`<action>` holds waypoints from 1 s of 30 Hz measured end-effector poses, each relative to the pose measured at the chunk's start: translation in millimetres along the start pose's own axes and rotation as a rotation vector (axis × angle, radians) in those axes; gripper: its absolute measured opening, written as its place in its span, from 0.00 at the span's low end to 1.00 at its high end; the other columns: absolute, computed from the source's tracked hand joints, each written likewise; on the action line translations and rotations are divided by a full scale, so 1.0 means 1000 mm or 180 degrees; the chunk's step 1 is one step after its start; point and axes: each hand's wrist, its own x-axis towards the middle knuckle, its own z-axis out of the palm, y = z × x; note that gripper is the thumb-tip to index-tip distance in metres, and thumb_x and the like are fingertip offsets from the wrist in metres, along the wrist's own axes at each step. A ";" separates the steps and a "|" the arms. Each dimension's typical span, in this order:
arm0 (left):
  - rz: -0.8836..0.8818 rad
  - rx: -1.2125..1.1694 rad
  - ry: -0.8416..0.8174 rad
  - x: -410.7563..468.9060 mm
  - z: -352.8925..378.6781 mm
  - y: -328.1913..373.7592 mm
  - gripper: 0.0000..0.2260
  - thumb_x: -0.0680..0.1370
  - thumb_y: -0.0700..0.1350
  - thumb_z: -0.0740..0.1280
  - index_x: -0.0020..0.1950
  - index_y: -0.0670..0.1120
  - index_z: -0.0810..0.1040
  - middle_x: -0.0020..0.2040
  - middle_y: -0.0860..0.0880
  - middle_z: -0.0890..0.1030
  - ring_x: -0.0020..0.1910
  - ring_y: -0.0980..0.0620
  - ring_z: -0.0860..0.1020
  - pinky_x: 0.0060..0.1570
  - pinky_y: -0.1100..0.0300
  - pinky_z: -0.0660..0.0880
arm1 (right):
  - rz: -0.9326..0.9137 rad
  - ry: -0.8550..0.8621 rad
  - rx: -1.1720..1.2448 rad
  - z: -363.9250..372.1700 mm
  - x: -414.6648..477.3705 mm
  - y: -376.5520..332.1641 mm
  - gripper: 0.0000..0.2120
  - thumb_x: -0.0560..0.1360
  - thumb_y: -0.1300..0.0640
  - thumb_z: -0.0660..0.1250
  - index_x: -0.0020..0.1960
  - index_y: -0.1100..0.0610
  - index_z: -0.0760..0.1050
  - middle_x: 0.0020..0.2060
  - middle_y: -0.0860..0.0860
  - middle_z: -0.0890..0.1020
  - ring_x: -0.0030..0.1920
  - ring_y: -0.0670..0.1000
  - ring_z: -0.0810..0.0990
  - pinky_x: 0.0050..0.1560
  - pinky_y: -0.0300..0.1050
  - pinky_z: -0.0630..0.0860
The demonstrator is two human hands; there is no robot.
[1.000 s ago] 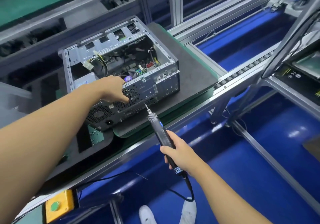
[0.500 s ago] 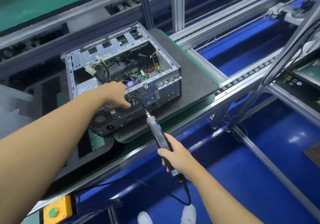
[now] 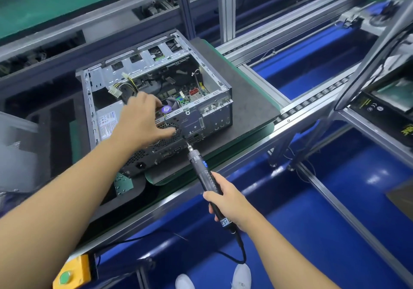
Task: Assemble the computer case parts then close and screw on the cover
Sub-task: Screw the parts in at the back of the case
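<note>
An open grey computer case (image 3: 214,119) lies on a dark pallet (image 3: 250,92) on the conveyor, its cover off and its rear panel facing me. Inside I see the motherboard, a fan with a purple label (image 3: 166,109) and yellow cables. My left hand (image 3: 143,121) hovers over the case's rear edge with fingers spread and loosely bent, holding nothing. My right hand (image 3: 228,201) grips a black electric screwdriver (image 3: 204,174). Its bit tip touches the rear panel near the fan grille.
A yellow box with a green button (image 3: 71,275) sits on the line's near edge at lower left. Aluminium conveyor rails (image 3: 290,110) run to the right. Another dark pallet (image 3: 55,132) lies to the left of the case. The blue floor and my shoes show below.
My left hand has lifted off the rear fan grille and opened, moving up over the case's edge. The screwdriver stays at the rear panel.
</note>
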 end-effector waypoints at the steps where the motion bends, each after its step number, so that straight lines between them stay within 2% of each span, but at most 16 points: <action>1: 0.0116 -0.0311 0.0562 -0.013 0.000 0.006 0.13 0.72 0.55 0.72 0.49 0.50 0.73 0.45 0.52 0.75 0.45 0.53 0.73 0.43 0.56 0.72 | 0.0002 0.0002 -0.0014 0.000 0.000 0.000 0.24 0.78 0.51 0.65 0.71 0.35 0.67 0.32 0.50 0.81 0.31 0.47 0.78 0.33 0.40 0.77; 2: 0.0111 -0.0605 0.0814 -0.026 0.003 0.013 0.09 0.74 0.54 0.68 0.41 0.52 0.70 0.38 0.54 0.74 0.38 0.56 0.71 0.37 0.59 0.69 | 0.0004 0.0006 -0.0030 -0.001 0.000 -0.001 0.24 0.78 0.51 0.65 0.71 0.35 0.67 0.32 0.50 0.81 0.31 0.47 0.78 0.33 0.40 0.77; 3: -0.0044 -0.0833 0.0832 -0.038 0.011 0.020 0.11 0.76 0.53 0.65 0.35 0.53 0.69 0.33 0.55 0.73 0.33 0.57 0.71 0.34 0.60 0.66 | 0.0008 0.0010 -0.0052 -0.001 0.000 -0.001 0.24 0.78 0.51 0.65 0.71 0.35 0.67 0.32 0.50 0.81 0.31 0.47 0.78 0.34 0.41 0.78; 5: -0.0771 -0.1369 0.0314 -0.058 0.034 0.034 0.15 0.78 0.52 0.63 0.32 0.50 0.74 0.29 0.53 0.78 0.29 0.60 0.74 0.34 0.59 0.69 | 0.0029 0.0022 -0.0102 0.000 0.001 -0.001 0.24 0.78 0.51 0.65 0.71 0.35 0.66 0.32 0.50 0.81 0.31 0.47 0.78 0.34 0.42 0.79; 7: -0.1860 -0.2503 -0.0372 -0.064 0.059 0.039 0.12 0.81 0.50 0.63 0.43 0.47 0.83 0.39 0.50 0.85 0.36 0.55 0.80 0.38 0.59 0.77 | 0.0061 0.0038 -0.0149 -0.001 0.001 -0.002 0.24 0.77 0.51 0.65 0.70 0.34 0.66 0.32 0.50 0.81 0.32 0.48 0.78 0.34 0.43 0.79; 9: -0.2812 -0.3774 -0.0753 -0.057 0.077 0.041 0.12 0.82 0.48 0.64 0.58 0.42 0.80 0.51 0.45 0.84 0.47 0.49 0.83 0.42 0.58 0.79 | 0.0073 0.0047 -0.0175 -0.002 0.001 -0.004 0.23 0.77 0.51 0.65 0.68 0.33 0.68 0.32 0.51 0.81 0.31 0.48 0.78 0.34 0.44 0.79; 10: -0.3027 -0.4225 -0.0780 -0.051 0.084 0.042 0.12 0.82 0.47 0.65 0.60 0.41 0.78 0.54 0.44 0.84 0.51 0.47 0.83 0.44 0.58 0.79 | 0.0061 0.0048 -0.0190 -0.003 0.002 -0.005 0.22 0.76 0.51 0.64 0.66 0.32 0.69 0.32 0.51 0.81 0.30 0.49 0.77 0.34 0.44 0.79; 12: -0.3181 -0.4800 -0.0666 -0.039 0.095 0.044 0.11 0.81 0.46 0.67 0.60 0.42 0.78 0.53 0.45 0.84 0.50 0.48 0.83 0.44 0.57 0.79 | 0.0040 0.0044 -0.0228 -0.004 0.002 -0.006 0.20 0.75 0.51 0.64 0.61 0.30 0.70 0.32 0.51 0.81 0.29 0.49 0.77 0.33 0.44 0.78; 14: -0.3293 -0.5170 -0.0502 -0.030 0.101 0.047 0.09 0.80 0.44 0.67 0.58 0.43 0.77 0.47 0.46 0.85 0.44 0.50 0.83 0.38 0.58 0.79 | 0.0040 0.0038 -0.0260 -0.004 0.002 -0.006 0.20 0.74 0.51 0.64 0.60 0.29 0.70 0.31 0.51 0.81 0.29 0.49 0.77 0.32 0.44 0.78; 17: -0.3440 -0.5431 -0.0366 -0.025 0.106 0.050 0.04 0.81 0.43 0.66 0.54 0.44 0.77 0.40 0.48 0.85 0.35 0.53 0.84 0.27 0.61 0.77 | 0.0065 0.0055 -0.0286 -0.004 0.002 -0.006 0.21 0.74 0.51 0.64 0.64 0.33 0.70 0.31 0.51 0.81 0.29 0.49 0.77 0.33 0.45 0.78; 19: -0.3413 -0.5399 -0.0278 -0.025 0.110 0.050 0.03 0.81 0.43 0.66 0.53 0.45 0.78 0.39 0.48 0.85 0.33 0.54 0.84 0.25 0.63 0.75 | 0.0047 0.0056 -0.0296 -0.004 0.002 -0.006 0.21 0.74 0.51 0.65 0.64 0.32 0.70 0.31 0.50 0.81 0.30 0.49 0.78 0.33 0.46 0.79; 25: -0.3136 -0.5201 -0.0230 -0.026 0.111 0.050 0.04 0.81 0.42 0.67 0.53 0.42 0.78 0.38 0.48 0.85 0.36 0.53 0.84 0.34 0.59 0.79 | 0.0061 0.0105 -0.0239 -0.001 0.001 -0.001 0.23 0.76 0.52 0.65 0.69 0.36 0.69 0.31 0.50 0.81 0.31 0.49 0.78 0.33 0.46 0.79; 30: -0.3169 -0.5139 -0.0206 -0.023 0.111 0.050 0.02 0.80 0.41 0.67 0.50 0.42 0.79 0.38 0.48 0.84 0.35 0.53 0.84 0.39 0.58 0.79 | 0.0090 0.0091 -0.0234 0.000 0.001 -0.005 0.23 0.76 0.52 0.64 0.69 0.38 0.69 0.32 0.50 0.81 0.30 0.49 0.78 0.34 0.45 0.79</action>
